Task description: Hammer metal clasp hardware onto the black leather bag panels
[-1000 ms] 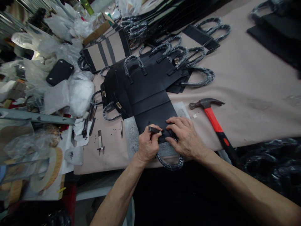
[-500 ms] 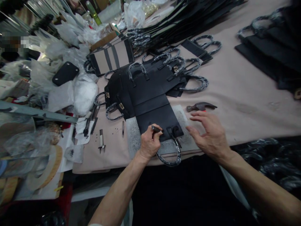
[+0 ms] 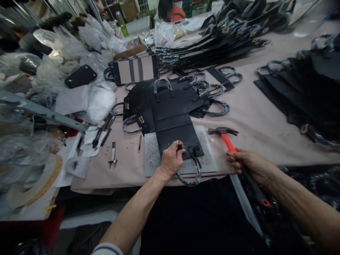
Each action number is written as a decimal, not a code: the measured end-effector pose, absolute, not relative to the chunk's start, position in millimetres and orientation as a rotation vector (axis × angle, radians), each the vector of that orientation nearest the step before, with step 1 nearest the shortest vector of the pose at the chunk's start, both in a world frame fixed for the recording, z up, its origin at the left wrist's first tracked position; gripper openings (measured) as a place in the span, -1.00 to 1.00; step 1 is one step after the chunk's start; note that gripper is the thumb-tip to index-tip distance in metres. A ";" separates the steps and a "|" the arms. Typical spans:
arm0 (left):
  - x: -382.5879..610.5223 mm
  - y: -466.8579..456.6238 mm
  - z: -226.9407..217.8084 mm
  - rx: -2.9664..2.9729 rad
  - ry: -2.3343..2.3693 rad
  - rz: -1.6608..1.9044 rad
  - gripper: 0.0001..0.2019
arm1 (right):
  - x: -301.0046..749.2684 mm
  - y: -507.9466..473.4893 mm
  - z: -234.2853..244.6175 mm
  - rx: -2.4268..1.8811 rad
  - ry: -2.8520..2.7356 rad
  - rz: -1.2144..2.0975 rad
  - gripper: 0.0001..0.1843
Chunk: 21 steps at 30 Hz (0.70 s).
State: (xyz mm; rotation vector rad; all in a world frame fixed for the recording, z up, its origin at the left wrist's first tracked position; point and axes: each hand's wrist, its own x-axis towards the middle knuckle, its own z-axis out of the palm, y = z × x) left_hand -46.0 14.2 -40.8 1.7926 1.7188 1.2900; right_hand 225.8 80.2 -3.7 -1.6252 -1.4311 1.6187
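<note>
My left hand [image 3: 172,159] is closed around a short metal punch [image 3: 180,143], held upright over a black bag panel [image 3: 176,132]. A plastic-wrapped handle [image 3: 196,179] curves off the panel's near end. Under the panel lies a grey speckled slab [image 3: 209,152]. My right hand [image 3: 245,161] is wrapped around the orange-and-black grip of a claw hammer [image 3: 227,141], whose head points away from me, right of the slab. The punch's lower tip is hidden by my left fingers.
Left of the slab lie a thin metal rod [image 3: 139,144], a caliper-like tool [image 3: 113,156] and more tools. Several black bag pieces [image 3: 140,99] are heaped behind. Stacked black panels [image 3: 297,81] stand at right. Plastic bags [image 3: 101,102] crowd the left; a person [image 3: 179,12] is at the back.
My right hand, spread open beside the hammer before, has closed on its grip and drawn it nearer to me. My left hand stays with the punch on the panel. The view has shifted.
</note>
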 end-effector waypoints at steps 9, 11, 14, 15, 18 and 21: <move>-44.8 13.7 -45.4 1.819 1.744 1.260 -0.80 | 189.6 58.9 92.0 -1.237 -2.386 0.497 -0.66; -44.9 14.0 -45.8 1.819 1.743 1.261 -0.79 | 186.7 58.6 99.8 -1.108 -2.564 0.354 -0.67; -45.2 14.3 -46.9 1.820 1.732 1.262 -0.79 | 183.5 57.6 105.9 -1.047 -2.638 0.254 -0.67; -45.4 14.3 -47.4 1.827 1.726 1.260 -0.79 | 183.0 56.5 107.0 -1.057 -2.593 0.238 -0.67; -46.1 13.6 -48.8 1.852 1.714 1.249 -0.78 | 183.5 52.3 105.8 -1.114 -2.397 0.207 -0.68; -46.6 12.6 -49.4 1.882 1.734 1.208 -0.78 | 186.5 50.3 100.8 -1.124 -2.513 0.266 -0.68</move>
